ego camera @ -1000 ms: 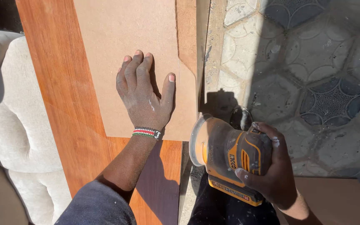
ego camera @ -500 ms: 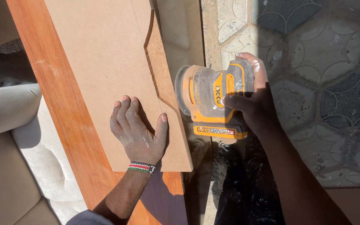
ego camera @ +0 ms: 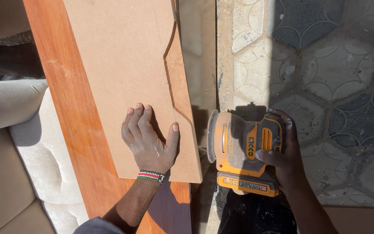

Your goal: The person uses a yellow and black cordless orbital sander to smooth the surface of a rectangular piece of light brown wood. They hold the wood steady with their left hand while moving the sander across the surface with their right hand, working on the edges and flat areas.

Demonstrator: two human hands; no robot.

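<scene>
Left hand [ego camera: 150, 141] spread flat, pressing the pale board [ego camera: 130, 78] onto the orange plank [ego camera: 66, 112]; right hand [ego camera: 282, 151] wrapped round the sander [ego camera: 241, 151], just beside the board's right edge. Likely trouble: board skidding under light pressure, or thumb too near the pad.

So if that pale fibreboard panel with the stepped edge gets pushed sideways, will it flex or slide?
The pale fibreboard panel looks flat and rigid, so it probably won't flex. It lies loose on the smooth reddish wooden board, so it could slide; the left hand pressed flat on it likely checks that. Its stepped edge seems thin, possibly chip-prone.
</scene>
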